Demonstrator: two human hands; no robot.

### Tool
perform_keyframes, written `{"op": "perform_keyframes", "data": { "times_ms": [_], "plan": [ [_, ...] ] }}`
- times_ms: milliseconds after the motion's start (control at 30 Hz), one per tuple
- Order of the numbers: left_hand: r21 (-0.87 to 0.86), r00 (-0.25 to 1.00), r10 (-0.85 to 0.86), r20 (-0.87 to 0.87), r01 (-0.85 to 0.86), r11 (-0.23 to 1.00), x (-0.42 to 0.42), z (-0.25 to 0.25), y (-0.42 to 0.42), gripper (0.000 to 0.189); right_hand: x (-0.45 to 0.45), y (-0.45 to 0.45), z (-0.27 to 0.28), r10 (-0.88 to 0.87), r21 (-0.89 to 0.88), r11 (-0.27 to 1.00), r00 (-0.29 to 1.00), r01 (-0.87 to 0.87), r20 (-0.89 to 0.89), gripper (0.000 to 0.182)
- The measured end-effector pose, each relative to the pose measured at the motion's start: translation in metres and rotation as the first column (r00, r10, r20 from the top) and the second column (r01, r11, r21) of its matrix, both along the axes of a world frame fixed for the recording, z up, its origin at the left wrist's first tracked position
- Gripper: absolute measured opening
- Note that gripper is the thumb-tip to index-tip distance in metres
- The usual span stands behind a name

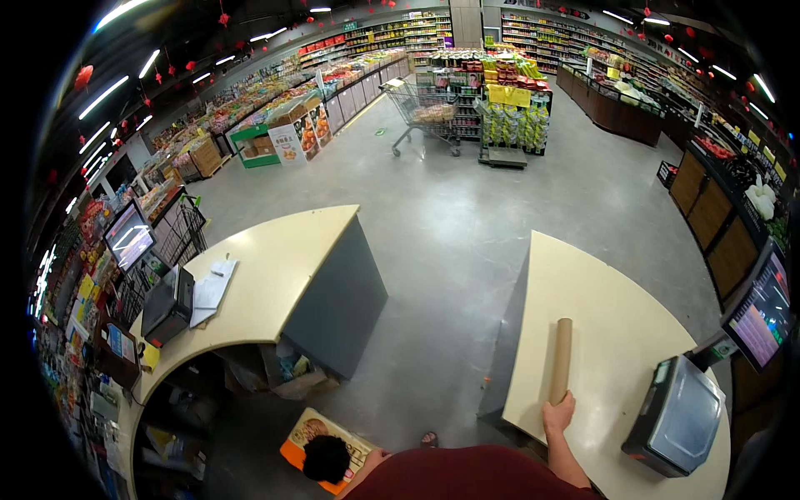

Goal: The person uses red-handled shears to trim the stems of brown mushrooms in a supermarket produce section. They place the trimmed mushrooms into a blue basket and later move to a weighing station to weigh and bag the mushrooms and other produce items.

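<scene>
My right hand is closed around the lower end of a brown cardboard tube. The tube lies over the cream top of the right counter and points away from me. Low in the view, my left hand grips the right edge of a cream and orange printed package; part of this hand is hidden by my dark red shirt. A black fluffy thing covers the middle of the package; what it is cannot be told.
At right stand a weighing scale and a screen. On the curved left counter are another scale, papers and a screen. A floor gap separates the counters. Beyond stand a shopping cart and stocked shelves.
</scene>
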State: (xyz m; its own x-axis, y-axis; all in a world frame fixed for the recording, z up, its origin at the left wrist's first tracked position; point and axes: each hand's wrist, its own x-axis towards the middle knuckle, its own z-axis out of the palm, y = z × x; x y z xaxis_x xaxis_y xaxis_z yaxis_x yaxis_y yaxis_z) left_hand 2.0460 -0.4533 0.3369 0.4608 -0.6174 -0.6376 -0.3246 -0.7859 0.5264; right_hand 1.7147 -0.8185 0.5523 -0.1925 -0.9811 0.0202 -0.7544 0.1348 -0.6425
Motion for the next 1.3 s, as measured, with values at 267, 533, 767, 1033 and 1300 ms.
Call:
{"op": "perform_keyframes", "data": {
  "times_ms": [267, 533, 767, 1033, 1300],
  "plan": [
    [-0.041, 0.994, 0.051, 0.095, -0.047, 0.998, 0.058, 0.12, -0.125, 0.036, 0.034, -0.041, -0.001, -0.131, -0.099, 0.989, 0.956, 0.109, -0.263, 0.055],
    [0.062, 0.937, -0.348, -0.009, 0.348, 0.935, 0.117, 0.066, -0.239, 0.035, 0.069, -0.12, 0.002, -0.334, -0.098, 0.942, 0.9, 0.32, -0.281, 0.052],
    [0.09, 0.977, -0.174, 0.121, 0.164, 0.982, 0.221, 0.075, -0.313, 0.034, 0.118, -0.224, -0.009, -0.391, -0.069, 0.92, 0.884, 0.386, -0.255, 0.053],
    [0.06, 0.981, -0.158, 0.109, 0.152, 0.987, 0.267, 0.037, -0.401, 0.035, 0.136, -0.298, 0.001, -0.413, -0.026, 0.901, 0.84, 0.433, -0.351, 0.056],
    [0.177, 0.885, -0.461, 0.061, 0.445, 0.878, 0.317, 0.047, -0.58, 0.036, 0.151, -0.312, 0.001, -0.568, -0.125, 0.815, 0.739, 0.566, -0.361, 0.054]
  ]
}}
